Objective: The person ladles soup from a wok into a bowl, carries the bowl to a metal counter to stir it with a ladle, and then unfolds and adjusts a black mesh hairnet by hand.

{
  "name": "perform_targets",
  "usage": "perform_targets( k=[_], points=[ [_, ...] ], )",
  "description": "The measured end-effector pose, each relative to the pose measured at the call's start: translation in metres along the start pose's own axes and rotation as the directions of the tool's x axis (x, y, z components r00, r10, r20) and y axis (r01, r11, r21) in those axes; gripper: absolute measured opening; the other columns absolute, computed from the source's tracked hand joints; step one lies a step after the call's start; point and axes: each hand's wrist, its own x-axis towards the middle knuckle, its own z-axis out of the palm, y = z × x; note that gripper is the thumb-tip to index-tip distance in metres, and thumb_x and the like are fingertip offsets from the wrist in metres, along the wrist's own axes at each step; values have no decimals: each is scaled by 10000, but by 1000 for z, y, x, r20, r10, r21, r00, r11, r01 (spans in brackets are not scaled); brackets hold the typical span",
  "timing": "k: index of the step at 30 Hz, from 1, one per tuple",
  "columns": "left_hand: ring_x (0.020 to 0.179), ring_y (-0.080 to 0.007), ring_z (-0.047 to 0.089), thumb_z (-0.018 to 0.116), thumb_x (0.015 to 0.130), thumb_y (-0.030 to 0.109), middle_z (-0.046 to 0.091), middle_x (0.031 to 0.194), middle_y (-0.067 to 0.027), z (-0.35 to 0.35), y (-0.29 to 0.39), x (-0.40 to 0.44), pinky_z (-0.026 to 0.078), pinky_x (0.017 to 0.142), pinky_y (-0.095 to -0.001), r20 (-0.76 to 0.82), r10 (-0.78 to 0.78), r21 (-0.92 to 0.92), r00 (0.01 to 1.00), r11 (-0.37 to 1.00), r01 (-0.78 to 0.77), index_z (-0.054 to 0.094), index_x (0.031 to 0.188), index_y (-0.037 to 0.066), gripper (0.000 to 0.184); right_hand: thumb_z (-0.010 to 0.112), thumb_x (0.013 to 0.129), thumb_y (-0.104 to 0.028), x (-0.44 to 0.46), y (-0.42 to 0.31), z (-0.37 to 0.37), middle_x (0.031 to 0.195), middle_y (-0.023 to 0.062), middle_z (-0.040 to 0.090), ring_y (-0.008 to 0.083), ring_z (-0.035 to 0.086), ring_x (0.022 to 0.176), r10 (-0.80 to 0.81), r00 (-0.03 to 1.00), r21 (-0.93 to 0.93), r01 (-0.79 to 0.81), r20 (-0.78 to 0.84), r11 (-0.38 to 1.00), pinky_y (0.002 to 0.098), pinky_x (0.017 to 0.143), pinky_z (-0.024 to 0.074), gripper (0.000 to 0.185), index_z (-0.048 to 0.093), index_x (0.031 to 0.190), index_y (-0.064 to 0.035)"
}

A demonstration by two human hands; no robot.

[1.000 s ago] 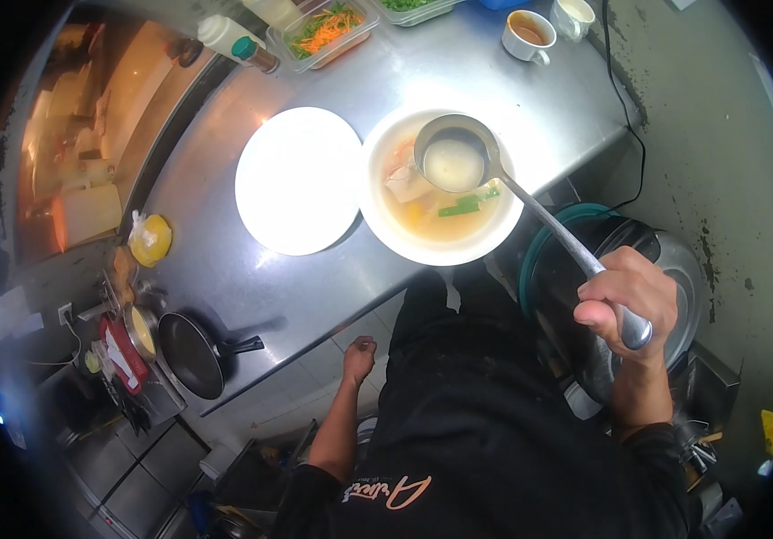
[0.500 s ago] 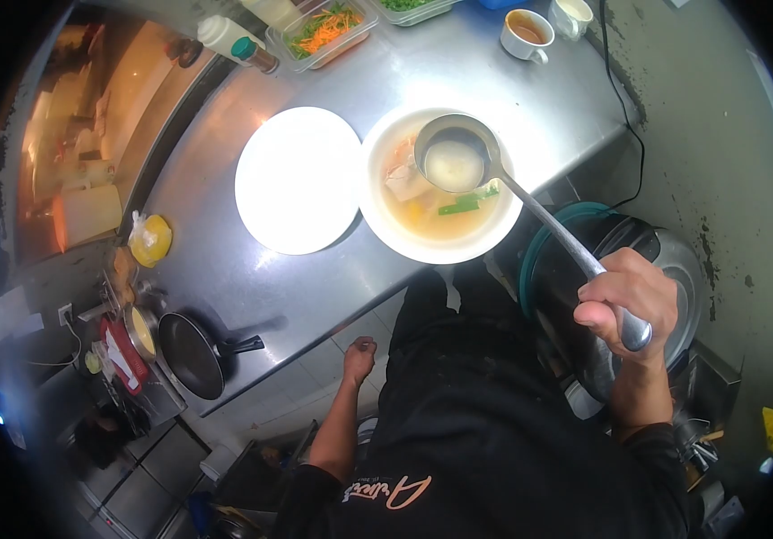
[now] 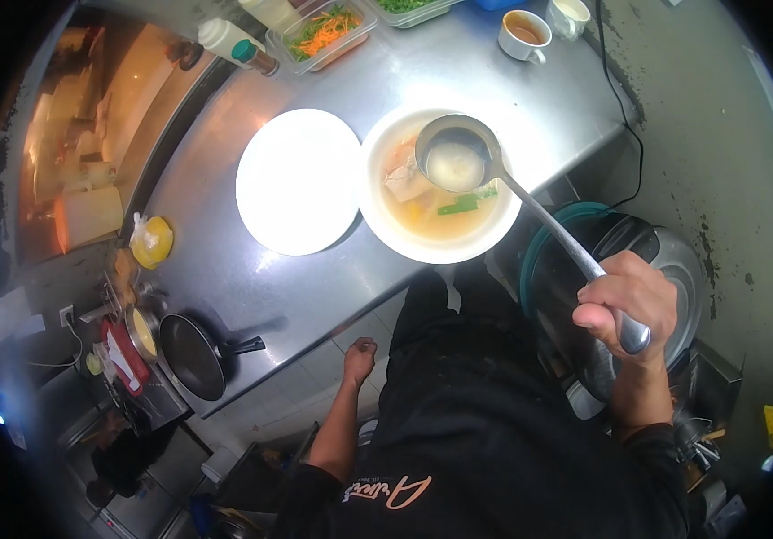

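Head camera: right hand clasps the ladle (fingers curled), scoop above soup bowl.

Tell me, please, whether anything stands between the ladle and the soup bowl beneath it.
Nothing visible does. The right hand holds the ladle over the bowl, though its scoop hides what is directly below; the plate sits to one side.

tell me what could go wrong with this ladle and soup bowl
The ladle seems to hold liquid above the bowl; a tilt of the right hand might splash the counter. The bowl sits near the counter's front edge, and the left hand is not steadying it, so a knock could spill soup.
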Motion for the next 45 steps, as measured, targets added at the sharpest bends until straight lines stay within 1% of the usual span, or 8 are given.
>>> perform_targets(
  k=[5,8,17,29,36,39,42,45],
  points=[
    [750,-295,654,544,775,307,665,796,-185,-2,0,1,491,720,-363,22,-10,14,1000,1000,9,634,1023,22,388,746,699,-330,-1,-1,-1,608,23,552,159,541,502,-9,1000,-6,9,0,1000,255,423,406,284,598,716,-88],
    [737,-301,654,547,776,303,665,787,-184,3,-12,7,492,717,-368,-13,42,23,999,999,-42,636,1019,25,380,745,701,-329,-2,0,-1,608,23,552,160,543,504,-10,1000,-7,10,-3,1000,254,425,407,283,598,718,-88],
    [605,-232,633,558,785,283,655,718,-151,-2,8,-6,486,611,-340,9,-5,-33,1000,999,5,636,1010,19,355,748,697,-328,-4,-1,-1,610,27,550,157,545,503,-11,1000,-3,11,-1,1000,248,424,406,281,600,725,-91],
    [646,-259,643,549,780,290,656,709,-153,1,1,-5,489,642,-352,-23,34,-19,999,999,-35,638,1015,25,365,755,693,-320,-6,-4,-2,618,26,546,148,535,488,-9,1000,-25,9,4,1000,244,414,395,271,602,729,-99],
    [635,-256,638,548,781,293,653,698,-148,1,1,-4,486,643,-358,9,27,-5,1000,1000,-27,630,1021,10,380,754,699,-311,-8,-5,-3,623,26,541,146,527,483,-13,1000,-34,14,8,999,247,410,386,261,604,733,-100],
    [631,-248,636,549,782,295,650,690,-141,1,3,-5,485,640,-354,8,21,12,1000,1000,-21,631,1023,17,377,690,776,-368,-9,-6,-3,582,29,551,170,530,481,-13,1000,-44,13,0,999,259,409,382,323,596,720,-65],
    [620,-242,632,549,784,291,647,692,-136,5,-7,0,484,634,-349,-5,49,37,999,998,-48,629,1028,22,373,690,780,-362,-10,-7,-4,586,30,552,168,529,482,-14,1000,-45,14,0,999,258,412,384,316,596,723,-65],
    [615,-241,630,550,786,288,649,703,-133,2,-1,-3,483,631,-349,19,56,51,998,997,-57,627,1034,24,370,755,699,-305,-10,-7,-5,629,29,538,145,517,475,-6,1000,-36,6,2,999,246,412,382,254,607,732,-101]
  ],
)
